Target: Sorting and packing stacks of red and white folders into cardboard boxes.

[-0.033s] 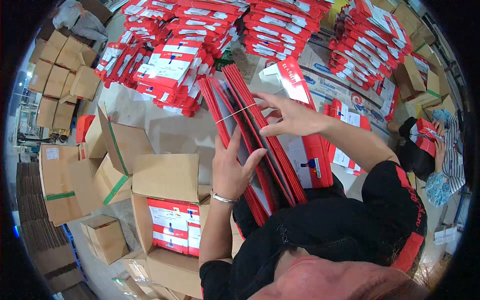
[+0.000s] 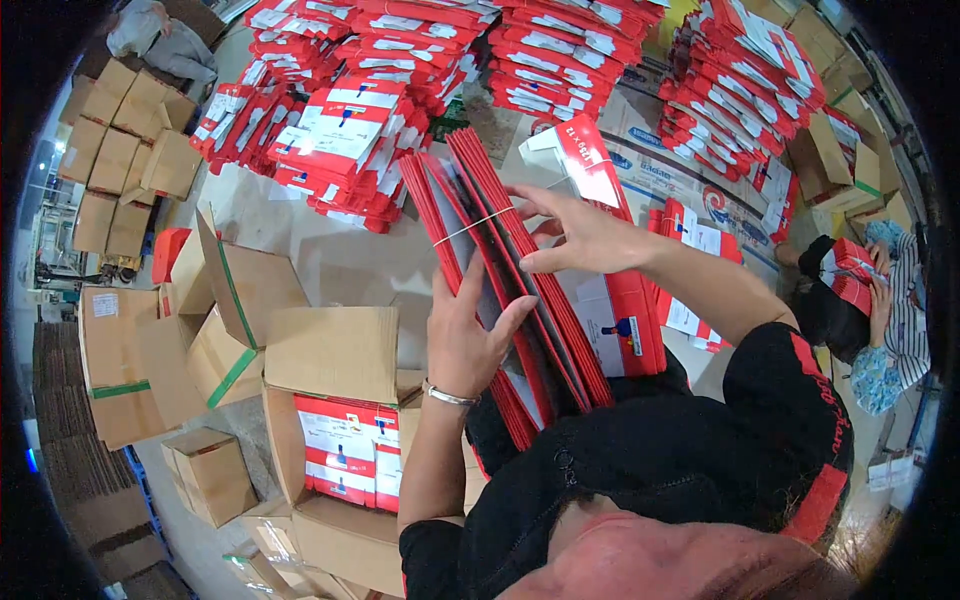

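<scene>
Between my hands stands a bundle of flat, folded red-and-white cartons [image 2: 572, 345], edges up, tilted, with a thin pale rubber band [image 2: 470, 228] around it. A gap runs down the middle, splitting the cartons into parts. My left hand [image 2: 465, 335] grips the bundle's left side, its thumb lying across toward the gap. On the right side, my right hand [image 2: 580, 232] holds on near the band, fingertips partly hidden and thumb pressed on the carton edges. The bundle's near end rests against my lap. Another banded stack of flat cartons [image 2: 628, 318] lies just right of it.
Tall heaps of banded red cartons [image 2: 345, 130] cover the floor ahead. An open cardboard box [image 2: 330, 335] at my left contains carton bundles. More brown boxes [image 2: 215, 475] stand left. At the right, another person [image 2: 885, 300] holds a red bundle. A person in grey [image 2: 165, 45] is far left.
</scene>
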Demonstrator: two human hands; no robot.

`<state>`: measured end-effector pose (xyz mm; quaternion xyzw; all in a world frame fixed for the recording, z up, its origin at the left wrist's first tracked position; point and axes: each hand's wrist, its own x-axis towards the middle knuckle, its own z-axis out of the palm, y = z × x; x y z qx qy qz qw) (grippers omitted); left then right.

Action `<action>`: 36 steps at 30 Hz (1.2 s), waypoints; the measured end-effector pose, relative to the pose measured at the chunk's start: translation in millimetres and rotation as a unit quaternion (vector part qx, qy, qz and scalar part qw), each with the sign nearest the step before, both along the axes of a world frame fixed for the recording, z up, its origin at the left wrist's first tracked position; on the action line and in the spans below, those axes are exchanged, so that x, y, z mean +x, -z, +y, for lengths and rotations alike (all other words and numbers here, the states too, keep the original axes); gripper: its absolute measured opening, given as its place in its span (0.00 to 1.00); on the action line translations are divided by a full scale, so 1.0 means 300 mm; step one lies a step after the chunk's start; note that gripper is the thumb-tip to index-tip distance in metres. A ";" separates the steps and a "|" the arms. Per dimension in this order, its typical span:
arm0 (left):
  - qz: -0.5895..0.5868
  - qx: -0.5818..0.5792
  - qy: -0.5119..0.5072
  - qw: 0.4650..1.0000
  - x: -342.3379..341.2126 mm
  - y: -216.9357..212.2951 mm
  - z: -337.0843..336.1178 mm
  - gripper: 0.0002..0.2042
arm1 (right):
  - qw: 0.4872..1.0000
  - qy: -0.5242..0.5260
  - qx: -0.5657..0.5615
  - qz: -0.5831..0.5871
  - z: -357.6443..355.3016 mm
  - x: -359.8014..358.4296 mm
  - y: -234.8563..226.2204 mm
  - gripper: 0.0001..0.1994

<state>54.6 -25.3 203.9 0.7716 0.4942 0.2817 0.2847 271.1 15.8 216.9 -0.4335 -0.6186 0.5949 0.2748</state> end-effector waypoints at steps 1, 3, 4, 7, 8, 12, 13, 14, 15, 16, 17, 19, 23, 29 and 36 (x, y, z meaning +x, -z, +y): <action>0.001 0.002 0.003 1.000 0.008 -0.005 0.002 0.34 | 1.000 -0.001 0.000 0.000 0.000 0.000 -0.007 0.45; 0.003 0.003 0.005 1.000 0.010 -0.005 -0.001 0.36 | 0.999 0.012 0.020 -0.023 -0.004 0.001 -0.025 0.43; -0.010 -0.010 -0.004 1.000 0.006 0.002 -0.003 0.37 | 0.999 0.012 0.020 -0.022 -0.004 0.005 -0.021 0.43; -0.018 -0.008 -0.009 1.000 0.011 0.006 -0.009 0.38 | 0.999 0.009 0.034 0.014 -0.007 0.016 0.001 0.43; -0.013 0.007 -0.007 1.000 0.015 0.006 -0.010 0.38 | 1.000 0.015 0.027 0.001 -0.010 0.008 0.004 0.43; -0.008 -0.039 -0.013 0.999 0.022 -0.021 -0.023 0.36 | 0.999 0.012 0.028 -0.012 -0.005 -0.006 0.011 0.44; -0.011 -0.024 -0.010 1.000 0.011 -0.011 -0.024 0.35 | 0.999 0.012 0.027 -0.011 -0.004 -0.003 0.009 0.44; -0.014 -0.008 -0.006 1.000 0.003 0.002 -0.026 0.33 | 1.000 0.013 0.024 -0.006 -0.003 0.002 0.003 0.44; -0.014 -0.008 -0.006 1.000 0.001 0.023 -0.029 0.33 | 1.000 0.016 0.020 -0.001 -0.003 0.008 0.002 0.44; -0.092 0.043 -0.032 0.994 0.001 0.049 -0.035 0.32 | 1.000 0.016 0.020 -0.001 -0.003 0.011 0.005 0.44; -0.171 0.094 -0.058 0.979 0.001 0.062 -0.036 0.31 | 1.000 0.019 0.023 0.005 -0.003 0.013 0.009 0.44; -0.094 0.109 -0.039 0.989 -0.007 0.030 -0.034 0.30 | 0.999 0.024 0.022 0.012 -0.009 0.016 0.018 0.44; 0.012 0.152 -0.029 0.988 -0.010 0.012 -0.036 0.21 | 1.000 0.012 0.020 0.000 -0.001 -0.014 0.037 0.43; 0.014 0.060 -0.076 0.995 0.027 -0.017 -0.051 0.21 | 1.000 0.012 0.024 0.003 -0.007 -0.042 0.047 0.43; -0.048 0.025 -0.024 0.998 -0.004 0.024 -0.039 0.16 | 0.999 0.012 0.029 0.010 -0.008 -0.033 0.053 0.42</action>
